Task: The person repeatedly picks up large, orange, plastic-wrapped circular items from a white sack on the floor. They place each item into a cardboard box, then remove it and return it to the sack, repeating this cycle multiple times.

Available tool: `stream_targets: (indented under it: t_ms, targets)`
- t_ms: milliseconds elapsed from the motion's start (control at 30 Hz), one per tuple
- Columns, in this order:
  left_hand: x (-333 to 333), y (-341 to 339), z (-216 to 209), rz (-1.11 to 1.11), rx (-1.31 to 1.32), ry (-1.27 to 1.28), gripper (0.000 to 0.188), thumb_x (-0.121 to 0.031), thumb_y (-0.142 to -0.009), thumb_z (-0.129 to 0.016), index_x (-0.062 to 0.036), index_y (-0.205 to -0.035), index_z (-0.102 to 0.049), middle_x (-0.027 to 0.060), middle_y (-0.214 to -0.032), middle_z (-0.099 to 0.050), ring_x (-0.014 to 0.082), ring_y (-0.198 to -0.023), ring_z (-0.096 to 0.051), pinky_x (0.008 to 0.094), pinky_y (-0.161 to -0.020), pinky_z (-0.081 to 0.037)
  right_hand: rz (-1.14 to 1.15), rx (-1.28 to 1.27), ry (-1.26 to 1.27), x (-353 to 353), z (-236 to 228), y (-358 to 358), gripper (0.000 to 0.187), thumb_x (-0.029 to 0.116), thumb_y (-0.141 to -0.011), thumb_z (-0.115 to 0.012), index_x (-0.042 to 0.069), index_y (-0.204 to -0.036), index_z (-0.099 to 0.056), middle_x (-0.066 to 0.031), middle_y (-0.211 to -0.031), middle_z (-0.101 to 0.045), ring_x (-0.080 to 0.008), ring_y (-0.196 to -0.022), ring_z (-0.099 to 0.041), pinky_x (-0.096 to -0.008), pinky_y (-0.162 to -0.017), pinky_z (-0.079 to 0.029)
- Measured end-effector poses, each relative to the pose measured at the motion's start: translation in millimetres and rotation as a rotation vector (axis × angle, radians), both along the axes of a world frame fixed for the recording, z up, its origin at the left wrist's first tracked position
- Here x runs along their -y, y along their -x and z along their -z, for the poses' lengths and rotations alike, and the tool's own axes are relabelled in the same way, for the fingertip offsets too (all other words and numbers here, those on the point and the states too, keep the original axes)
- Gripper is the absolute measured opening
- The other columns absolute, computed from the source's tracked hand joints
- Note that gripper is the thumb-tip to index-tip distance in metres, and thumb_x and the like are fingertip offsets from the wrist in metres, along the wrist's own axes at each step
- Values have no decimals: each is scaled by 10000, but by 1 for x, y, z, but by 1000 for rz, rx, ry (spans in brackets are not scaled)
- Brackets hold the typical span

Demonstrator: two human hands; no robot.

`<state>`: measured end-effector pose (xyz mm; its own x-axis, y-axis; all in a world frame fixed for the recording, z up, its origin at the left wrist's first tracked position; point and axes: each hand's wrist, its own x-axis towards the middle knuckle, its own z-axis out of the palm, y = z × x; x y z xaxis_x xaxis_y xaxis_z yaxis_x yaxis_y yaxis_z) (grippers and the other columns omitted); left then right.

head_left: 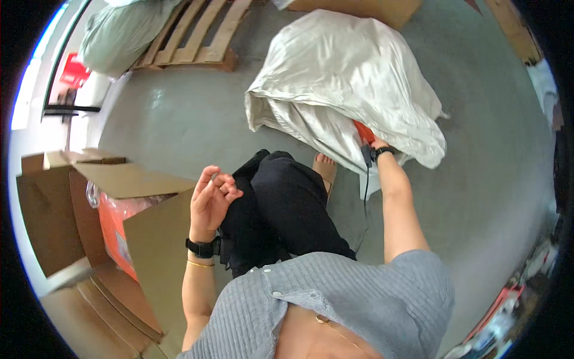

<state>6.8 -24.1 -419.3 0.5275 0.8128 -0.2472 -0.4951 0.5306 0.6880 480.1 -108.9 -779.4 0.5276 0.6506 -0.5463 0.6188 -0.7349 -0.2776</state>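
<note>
Head view: right hand (380, 143) apparently reaches into the white sack (353, 66) (grip hidden), next probably needing firm hold of orange item (362, 131) beside it; left hand (210, 200) curls loosely.

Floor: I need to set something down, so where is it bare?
Bare floor lies between the pallet, white sack and carton; another patch lies right of the sack. Crowded: around the right hand at the sack, and inside the carton.

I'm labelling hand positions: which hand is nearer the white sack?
Right: the right hand is at the near edge of the white sack; the left hand is apart, off to the left.
</note>
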Motion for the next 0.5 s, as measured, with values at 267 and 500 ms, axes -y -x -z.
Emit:
stream_targets:
  t_ms: [267, 500]
  targets:
    - [0, 4, -1, 20, 88, 46, 265, -126, -907, -426, -37, -1153, -390, 162, -966, -519, 214, -833, -556, 396, -811, -489, -96, 130, -133, 19, -6, -3, 602, 202, -739, -578, 8, -1270, -371, -245, -1318, -341, -377, -1221, -319, -387, -1000, -294]
    - [0, 9, 8, 31, 92, 21, 266, -137, -906, -432, -37, -1150, -392, 159, -966, -531, 206, -835, -560, 389, -803, -495, -11, 48, -53, 27, -45, -38, 407, 317, -823, -517, 45, -1126, -498, -162, -1178, -481, -310, -1071, -462, -405, -879, -401]
